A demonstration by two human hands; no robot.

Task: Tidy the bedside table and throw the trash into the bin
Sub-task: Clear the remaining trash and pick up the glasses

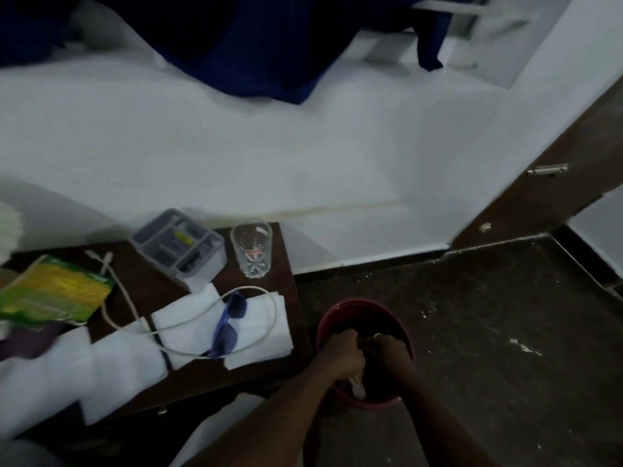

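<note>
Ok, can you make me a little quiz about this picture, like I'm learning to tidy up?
1. True or false: the left hand and the right hand both reach into the red bin.
2. What lies on the white papers? A) blue sunglasses B) a spoon C) a toy car
3. Fill the gap: the glass stands ___ on the bedside table.

Key: 1 true; 2 A; 3 upright.
</note>
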